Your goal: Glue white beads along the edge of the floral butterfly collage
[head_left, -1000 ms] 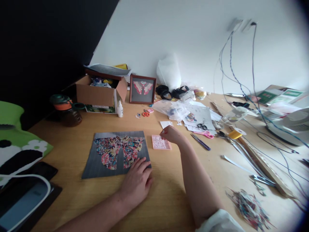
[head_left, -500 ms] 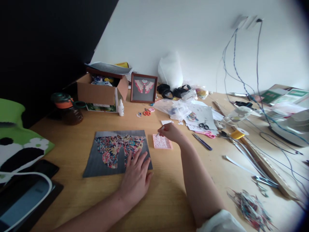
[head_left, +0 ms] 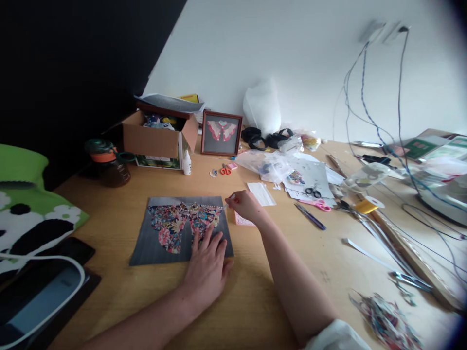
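My left hand [head_left: 207, 262] lies flat with fingers spread over the lower right of a grey sheet [head_left: 140, 250]. On that sheet is a floral fabric collar [head_left: 170, 221], its top edge lined with small pearl-like beads. My right hand [head_left: 245, 205] pinches a thin whitish stick [head_left: 226, 204], whose tip is near the sheet's upper right corner, by the end of the bead row. Whether the tip touches anything I cannot tell. Below the right wrist sits a pink tray [head_left: 243, 220] of small white beads, partly hidden by the hand.
A framed collar [head_left: 221, 133] and a white glue bottle [head_left: 187, 163] stand behind, beside a cardboard box [head_left: 153, 141]. Orange scissors [head_left: 225, 169] lie nearby. To the right are a utility knife [head_left: 310, 216], pink scissors [head_left: 317, 204] and fabric scraps [head_left: 390, 321]. A drink bottle [head_left: 107, 163] stands left.
My right hand has moved left with the stick, from above the bead tray to the grey sheet's upper right corner. My left hand stays in place; the view has shifted slightly.
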A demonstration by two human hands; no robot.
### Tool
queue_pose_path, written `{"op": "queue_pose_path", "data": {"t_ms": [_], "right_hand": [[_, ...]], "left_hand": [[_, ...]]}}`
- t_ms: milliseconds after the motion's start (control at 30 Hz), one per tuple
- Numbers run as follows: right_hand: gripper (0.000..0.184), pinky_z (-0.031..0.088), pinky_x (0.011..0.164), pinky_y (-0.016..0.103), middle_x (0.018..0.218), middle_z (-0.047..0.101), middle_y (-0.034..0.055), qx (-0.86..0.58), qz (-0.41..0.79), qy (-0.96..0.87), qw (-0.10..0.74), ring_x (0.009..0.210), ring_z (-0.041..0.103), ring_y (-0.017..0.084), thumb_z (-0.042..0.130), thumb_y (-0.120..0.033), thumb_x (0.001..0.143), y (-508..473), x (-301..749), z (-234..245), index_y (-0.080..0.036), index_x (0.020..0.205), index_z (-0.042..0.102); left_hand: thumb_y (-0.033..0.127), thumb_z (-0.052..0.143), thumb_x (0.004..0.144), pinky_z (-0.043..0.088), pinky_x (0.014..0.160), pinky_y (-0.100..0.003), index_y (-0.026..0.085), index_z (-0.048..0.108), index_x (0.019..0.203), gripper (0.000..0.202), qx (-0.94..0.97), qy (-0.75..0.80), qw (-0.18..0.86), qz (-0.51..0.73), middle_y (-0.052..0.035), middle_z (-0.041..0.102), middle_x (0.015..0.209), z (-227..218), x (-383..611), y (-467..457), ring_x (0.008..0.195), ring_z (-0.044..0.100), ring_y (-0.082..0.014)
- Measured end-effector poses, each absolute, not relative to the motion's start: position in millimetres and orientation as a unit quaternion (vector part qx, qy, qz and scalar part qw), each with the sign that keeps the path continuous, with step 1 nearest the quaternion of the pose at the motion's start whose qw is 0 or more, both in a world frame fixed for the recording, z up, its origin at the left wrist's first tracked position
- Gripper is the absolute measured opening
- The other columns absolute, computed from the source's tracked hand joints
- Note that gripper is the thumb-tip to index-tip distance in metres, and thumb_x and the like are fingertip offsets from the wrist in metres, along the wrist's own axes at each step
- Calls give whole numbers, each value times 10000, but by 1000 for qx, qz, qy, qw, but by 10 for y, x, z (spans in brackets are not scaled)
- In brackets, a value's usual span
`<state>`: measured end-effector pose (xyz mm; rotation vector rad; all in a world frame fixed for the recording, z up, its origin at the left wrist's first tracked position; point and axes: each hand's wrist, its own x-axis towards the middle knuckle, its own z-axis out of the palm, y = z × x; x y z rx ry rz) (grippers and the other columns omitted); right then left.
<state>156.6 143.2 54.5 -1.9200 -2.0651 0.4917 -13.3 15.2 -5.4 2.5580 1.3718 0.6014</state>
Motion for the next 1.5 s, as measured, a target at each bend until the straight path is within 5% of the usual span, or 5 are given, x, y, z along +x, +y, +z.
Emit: {"op": "queue_pose_path", "data": {"t_ms": [1500], "right_hand": [[258, 378, 603, 234, 716, 713, 75, -652, 146, -733, 126, 676, 644, 171, 561, -296, 881, 1429, 1517, 501, -155, 732, 718]], "left_hand": [[340, 579, 893, 189, 1161, -592, 120, 594, 1237, 408, 863, 464, 83, 185, -109, 529, 1381, -68, -135, 154, 1379, 312, -336]]}}
